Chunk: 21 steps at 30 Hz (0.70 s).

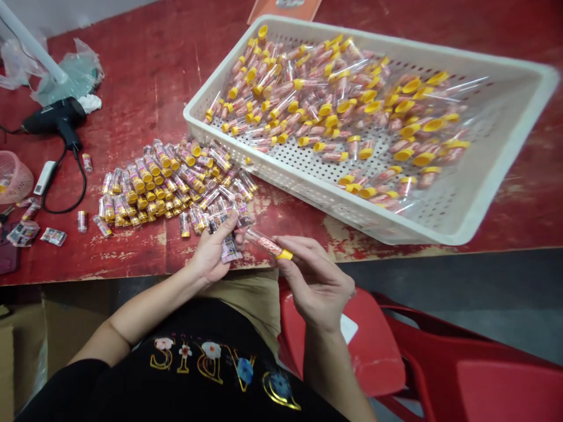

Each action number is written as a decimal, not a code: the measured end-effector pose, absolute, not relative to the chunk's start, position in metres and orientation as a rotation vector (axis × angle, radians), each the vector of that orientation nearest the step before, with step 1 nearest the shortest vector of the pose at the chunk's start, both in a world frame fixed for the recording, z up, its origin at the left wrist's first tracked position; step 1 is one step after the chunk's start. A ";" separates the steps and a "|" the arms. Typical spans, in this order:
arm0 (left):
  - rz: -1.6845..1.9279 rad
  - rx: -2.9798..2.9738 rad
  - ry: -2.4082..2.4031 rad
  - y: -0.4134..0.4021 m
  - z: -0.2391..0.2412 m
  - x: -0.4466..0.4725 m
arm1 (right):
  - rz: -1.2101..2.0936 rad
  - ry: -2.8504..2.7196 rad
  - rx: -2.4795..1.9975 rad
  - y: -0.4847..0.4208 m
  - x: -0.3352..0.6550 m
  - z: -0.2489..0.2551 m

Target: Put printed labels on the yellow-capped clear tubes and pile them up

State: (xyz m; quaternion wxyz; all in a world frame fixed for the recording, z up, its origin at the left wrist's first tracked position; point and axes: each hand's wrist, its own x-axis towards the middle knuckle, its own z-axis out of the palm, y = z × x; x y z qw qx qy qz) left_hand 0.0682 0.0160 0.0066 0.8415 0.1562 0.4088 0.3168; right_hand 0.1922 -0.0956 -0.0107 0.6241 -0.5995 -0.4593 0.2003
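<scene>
My right hand point(320, 278) pinches a clear tube point(266, 243) of red-and-white contents by its yellow-cap end. The tube lies tilted, its far end reaching toward my left hand point(212, 253). My left hand is closed on printed plastic sleeves point(230, 249), its thumb on top; how many it holds is hard to tell. Just beyond it, a pile of labelled tubes with yellow caps point(153, 179) is stacked on the red table point(145, 70). A white perforated basket point(369, 231) holds many loose clear tubes with yellow caps point(325, 111).
A black heat gun point(57, 117) with a looped cord lies at the left, near a pink basket point(15, 176). Small printed packets point(53, 236) and single tubes point(82, 221) lie along the front left. A red plastic chair point(378, 351) stands below the table edge, at my right.
</scene>
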 end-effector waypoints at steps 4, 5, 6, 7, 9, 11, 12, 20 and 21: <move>0.656 0.299 0.913 0.015 0.009 0.067 | 0.286 -1.125 -1.422 -0.096 0.192 -0.010; 0.660 0.301 0.922 0.015 0.011 0.068 | 0.235 -1.168 -1.425 -0.096 0.191 -0.010; 0.665 0.315 0.929 0.015 0.011 0.068 | 0.195 -1.217 -1.423 -0.096 0.191 -0.009; 0.673 0.339 0.932 0.014 0.012 0.068 | 0.167 -1.259 -1.419 -0.097 0.191 -0.009; 0.683 0.403 0.939 0.012 0.012 0.067 | 0.128 -1.295 -1.423 -0.097 0.190 -0.010; 0.680 0.457 0.948 0.010 0.011 0.066 | 0.101 -1.276 -1.425 -0.098 0.189 -0.011; 0.670 0.475 0.949 0.009 0.011 0.066 | 0.106 -1.269 -1.420 -0.098 0.189 -0.011; 0.728 0.616 0.916 0.001 0.007 0.061 | 0.348 -1.152 -1.390 -0.091 0.174 -0.015; 0.725 0.636 0.900 0.000 0.007 0.061 | 0.356 -1.117 -1.397 -0.088 0.171 -0.015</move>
